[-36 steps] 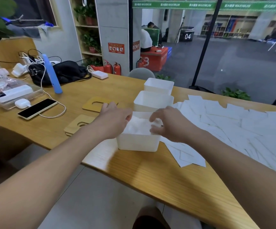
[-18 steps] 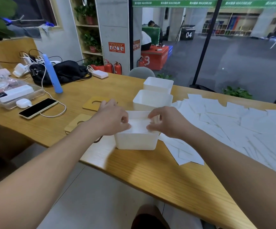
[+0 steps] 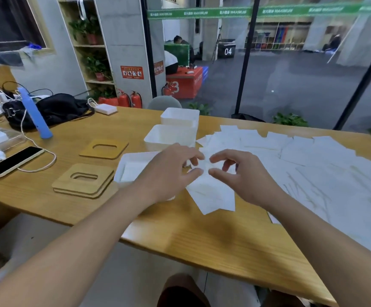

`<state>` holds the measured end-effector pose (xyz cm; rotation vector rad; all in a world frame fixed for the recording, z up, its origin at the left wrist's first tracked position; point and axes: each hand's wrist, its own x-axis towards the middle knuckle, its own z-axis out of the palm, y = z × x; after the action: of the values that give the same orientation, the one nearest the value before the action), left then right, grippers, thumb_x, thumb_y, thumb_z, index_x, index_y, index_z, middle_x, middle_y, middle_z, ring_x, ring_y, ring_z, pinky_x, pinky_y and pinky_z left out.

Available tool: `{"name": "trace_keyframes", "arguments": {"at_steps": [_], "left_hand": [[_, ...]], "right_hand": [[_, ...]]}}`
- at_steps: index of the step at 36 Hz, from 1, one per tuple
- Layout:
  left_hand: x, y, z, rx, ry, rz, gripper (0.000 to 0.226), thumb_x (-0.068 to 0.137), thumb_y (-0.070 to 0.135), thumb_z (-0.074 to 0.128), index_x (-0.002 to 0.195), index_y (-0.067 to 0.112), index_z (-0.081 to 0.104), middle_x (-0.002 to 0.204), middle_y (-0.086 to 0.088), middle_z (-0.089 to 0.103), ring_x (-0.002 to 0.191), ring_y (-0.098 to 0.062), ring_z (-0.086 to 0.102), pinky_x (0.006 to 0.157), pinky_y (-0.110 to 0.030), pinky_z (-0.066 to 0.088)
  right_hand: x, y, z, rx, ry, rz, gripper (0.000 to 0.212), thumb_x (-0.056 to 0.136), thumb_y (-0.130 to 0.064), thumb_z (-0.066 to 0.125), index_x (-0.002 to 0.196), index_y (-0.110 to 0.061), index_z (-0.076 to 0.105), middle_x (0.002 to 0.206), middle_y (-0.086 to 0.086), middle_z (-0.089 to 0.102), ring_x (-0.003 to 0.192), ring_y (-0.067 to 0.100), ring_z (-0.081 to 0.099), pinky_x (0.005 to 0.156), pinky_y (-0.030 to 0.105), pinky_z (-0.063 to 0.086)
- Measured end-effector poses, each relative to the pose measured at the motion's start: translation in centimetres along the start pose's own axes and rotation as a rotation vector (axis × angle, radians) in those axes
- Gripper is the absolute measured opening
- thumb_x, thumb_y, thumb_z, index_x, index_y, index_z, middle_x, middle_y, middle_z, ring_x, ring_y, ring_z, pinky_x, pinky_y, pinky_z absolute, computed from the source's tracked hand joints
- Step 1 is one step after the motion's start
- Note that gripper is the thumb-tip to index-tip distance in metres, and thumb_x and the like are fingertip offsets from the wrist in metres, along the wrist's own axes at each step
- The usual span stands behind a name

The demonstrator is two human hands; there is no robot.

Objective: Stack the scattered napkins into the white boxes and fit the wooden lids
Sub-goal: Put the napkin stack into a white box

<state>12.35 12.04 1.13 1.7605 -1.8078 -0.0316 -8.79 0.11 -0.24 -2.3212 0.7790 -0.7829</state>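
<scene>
Napkins (image 3: 291, 165) lie scattered on the table (image 3: 213, 240) to the right of the nearest box (image 3: 131, 168), their near edge directly under both hands; the right hand (image 3: 244, 176) is nearer the heap, the left hand (image 3: 169, 171) nearer that box. Both hands hover with fingers loosely curled, grasping nothing I can make out. Count: three white boxes in a row running away from the person, three wooden lids left of the nearest box (one single (image 3: 104, 149), two stacked (image 3: 83, 180)), napkins too many to count.

Both hands (image 3: 204, 173) apparently left the nearest box (image 3: 131, 167).

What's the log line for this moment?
hands: over napkins, empty | near box: partly filled | lids: off
</scene>
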Motion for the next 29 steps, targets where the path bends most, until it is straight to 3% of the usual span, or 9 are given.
{"name": "trace_keyframes", "arguments": {"at_steps": [4, 9, 12, 16, 20, 24, 29], "left_hand": [[0.6, 2.1, 4.1, 0.006, -0.093, 0.013, 0.028, 0.102, 0.048, 0.069, 0.13, 0.042, 0.067, 0.11, 0.024, 0.066, 0.101, 0.0, 0.057, 0.089, -0.026, 0.052], [1.7, 3.3, 9.1, -0.016, -0.18, -0.012, 0.028, 0.103, 0.049, 0.067, 0.13, 0.042, 0.066, 0.113, 0.024, 0.065, 0.105, 0.001, 0.055, 0.094, -0.031, 0.052], [2.2, 3.3, 11.3, -0.019, -0.203, -0.027, 0.026, 0.102, 0.048, 0.068, 0.128, 0.043, 0.067, 0.114, 0.024, 0.066, 0.106, 0.002, 0.055, 0.097, -0.032, 0.052], [3.1, 3.3, 13.3, -0.039, -0.21, -0.021, 0.025, 0.102, 0.046, 0.069, 0.126, 0.039, 0.069, 0.117, 0.024, 0.066, 0.109, 0.001, 0.056, 0.098, -0.033, 0.051], [4.1, 3.3, 14.6, -0.059, -0.214, -0.013, 0.026, 0.102, 0.043, 0.071, 0.127, 0.038, 0.069, 0.122, 0.024, 0.064, 0.111, 0.001, 0.055, 0.098, -0.03, 0.048], [5.1, 3.3, 15.5, -0.048, -0.248, 0.021, 0.034, 0.098, 0.041, 0.074, 0.131, 0.039, 0.067, 0.122, 0.023, 0.064, 0.112, 0.001, 0.052, 0.096, -0.025, 0.047], [6.8, 3.1, 16.3, -0.056, -0.208, 0.037, 0.026, 0.103, 0.029, 0.065, 0.129, 0.035, 0.07, 0.113, 0.021, 0.068, 0.107, 0.0, 0.056, 0.092, -0.024, 0.048]], "right_hand": [[-3.3, 3.2, -1.7, 0.005, 0.008, 0.094, 0.02, 0.094, -0.046, 0.08, 0.113, -0.039, 0.076, 0.1, -0.044, 0.065, 0.083, -0.006, 0.067, 0.071, 0.011, 0.04], [-6.6, 6.4, -3.7, -0.002, -0.001, 0.193, 0.017, 0.096, -0.04, 0.08, 0.112, -0.037, 0.076, 0.096, -0.029, 0.067, 0.073, -0.011, 0.064, 0.067, 0.012, 0.042], [-7.5, 8.4, -4.4, -0.02, 0.003, 0.241, 0.021, 0.094, -0.043, 0.081, 0.114, -0.039, 0.076, 0.107, -0.023, 0.071, 0.092, -0.007, 0.067, 0.072, 0.011, 0.049], [-7.7, 10.2, -5.0, -0.06, 0.02, 0.274, 0.021, 0.093, -0.037, 0.083, 0.112, -0.039, 0.075, 0.1, -0.027, 0.067, 0.101, -0.011, 0.06, 0.079, 0.002, 0.041], [-7.1, 11.8, -4.9, -0.156, 0.021, 0.254, 0.03, 0.088, -0.041, 0.085, 0.116, -0.036, 0.074, 0.108, -0.025, 0.068, 0.096, -0.003, 0.062, 0.082, 0.016, 0.046], [-5.9, 12.7, -4.5, -0.266, -0.083, 0.142, 0.042, 0.08, -0.052, 0.089, 0.115, -0.033, 0.074, 0.108, -0.018, 0.063, 0.096, 0.003, 0.058, 0.084, 0.027, 0.048], [-4.4, 13.6, -3.8, -0.398, -0.101, -0.036, 0.021, 0.092, -0.046, 0.077, 0.099, -0.026, 0.077, 0.099, -0.01, 0.063, 0.09, 0.012, 0.056, 0.086, 0.035, 0.045]]}}
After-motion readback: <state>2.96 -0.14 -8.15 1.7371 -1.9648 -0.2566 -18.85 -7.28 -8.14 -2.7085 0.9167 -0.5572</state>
